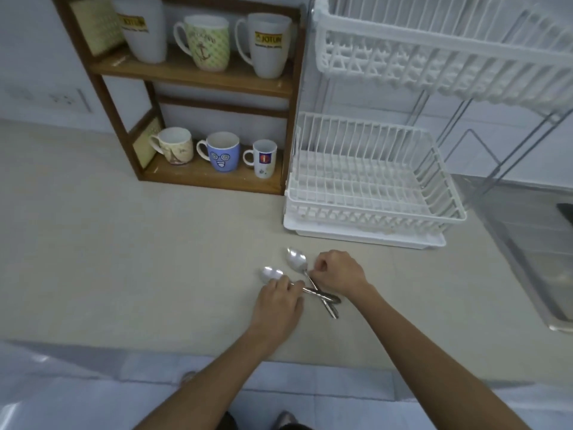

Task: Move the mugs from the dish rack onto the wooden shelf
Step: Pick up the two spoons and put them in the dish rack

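The wooden shelf (192,77) holds several mugs. On its top board stand two white logo mugs (142,29) (268,45) with a green patterned mug (204,41) between them. On the bottom board stand a beige mug (173,145), a blue face mug (223,152) and a small white mug (263,158). The white dish rack (369,193) beside it holds no mugs. On the counter, my left hand (277,302) rests on one spoon (273,273). My right hand (336,271) pinches the handle of a second spoon (296,260). The two handles cross.
An upper white rack basket (434,57) hangs above the lower one on a metal frame. A steel sink (542,259) lies at the right. The beige counter (124,259) stretches left of the spoons, its front edge near my forearms.
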A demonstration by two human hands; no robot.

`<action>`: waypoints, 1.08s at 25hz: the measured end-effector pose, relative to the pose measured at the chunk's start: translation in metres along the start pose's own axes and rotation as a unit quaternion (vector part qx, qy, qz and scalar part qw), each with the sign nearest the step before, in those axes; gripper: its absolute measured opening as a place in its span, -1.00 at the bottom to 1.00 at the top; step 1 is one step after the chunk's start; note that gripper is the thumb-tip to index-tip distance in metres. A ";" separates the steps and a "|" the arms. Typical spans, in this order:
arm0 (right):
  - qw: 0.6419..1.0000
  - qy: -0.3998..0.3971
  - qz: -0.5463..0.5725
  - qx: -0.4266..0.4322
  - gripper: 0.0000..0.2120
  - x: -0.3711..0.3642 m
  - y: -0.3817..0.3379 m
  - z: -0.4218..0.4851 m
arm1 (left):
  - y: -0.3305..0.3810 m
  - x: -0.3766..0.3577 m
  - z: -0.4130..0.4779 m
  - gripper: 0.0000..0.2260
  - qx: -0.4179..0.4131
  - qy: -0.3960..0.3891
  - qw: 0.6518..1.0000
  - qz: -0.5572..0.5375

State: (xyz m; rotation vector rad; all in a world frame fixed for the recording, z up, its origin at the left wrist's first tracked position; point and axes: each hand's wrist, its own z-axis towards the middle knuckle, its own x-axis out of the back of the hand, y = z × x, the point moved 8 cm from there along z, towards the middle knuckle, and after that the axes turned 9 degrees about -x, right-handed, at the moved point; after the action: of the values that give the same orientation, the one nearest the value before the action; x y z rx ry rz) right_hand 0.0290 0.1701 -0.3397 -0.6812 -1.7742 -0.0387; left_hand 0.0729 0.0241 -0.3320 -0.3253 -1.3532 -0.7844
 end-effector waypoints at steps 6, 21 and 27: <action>1.000 0.025 0.011 0.013 -0.66 -0.003 0.000 -0.005 | -0.023 0.000 -0.014 -0.84 0.084 0.001 0.996 -0.007; 0.972 -0.118 0.200 0.026 -0.92 0.007 0.010 -0.011 | -0.068 -0.004 -0.011 -0.86 0.311 0.020 0.903 -0.295; 0.907 -0.070 0.412 0.059 -0.87 0.116 0.027 0.005 | -0.035 0.051 0.058 -0.89 0.202 0.113 0.834 -0.500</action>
State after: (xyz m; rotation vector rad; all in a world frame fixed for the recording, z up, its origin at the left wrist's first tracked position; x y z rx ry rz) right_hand 0.0192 0.2430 -0.2462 -1.3170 -1.4771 0.7007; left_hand 0.0072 0.0194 -0.2788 0.8749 -1.3799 -1.2944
